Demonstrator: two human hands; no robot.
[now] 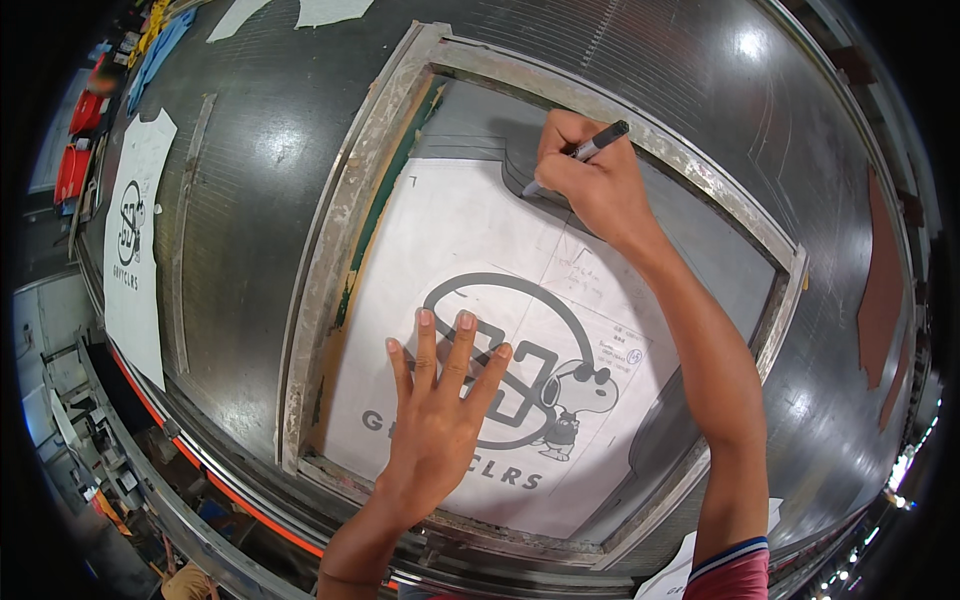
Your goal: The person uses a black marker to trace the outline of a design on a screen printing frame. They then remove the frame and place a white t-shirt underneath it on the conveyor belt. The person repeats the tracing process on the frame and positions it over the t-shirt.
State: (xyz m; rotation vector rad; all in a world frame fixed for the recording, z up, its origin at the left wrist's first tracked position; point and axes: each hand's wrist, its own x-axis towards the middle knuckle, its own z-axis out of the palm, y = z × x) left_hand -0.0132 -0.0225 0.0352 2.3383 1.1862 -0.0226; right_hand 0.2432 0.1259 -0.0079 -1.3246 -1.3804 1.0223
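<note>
My left hand [437, 400] lies with its fingers spread over a white sheet [450, 230] printed with a grey oval emblem, lettering and a cartoon dog. The sheet shows inside a metal screen-printing frame [330, 230]; I cannot tell whether it lies above or beneath the mesh. A black and grey marker pen [598, 142] is gripped in my right hand [592, 178]. Its tip rests near the curved neckline edge at the top of the sheet, where thin dark outlines run. Faint handwriting and a small circled mark show on the sheet's right half.
The frame sits on a long dark metal table [250, 130] scored with lines. A white printed shirt panel [140, 240] lies at the left beside a thin metal strip [188, 230]. Brown fabric pieces [880, 280] lie at the far right; red containers [75, 170] stand beyond the left edge.
</note>
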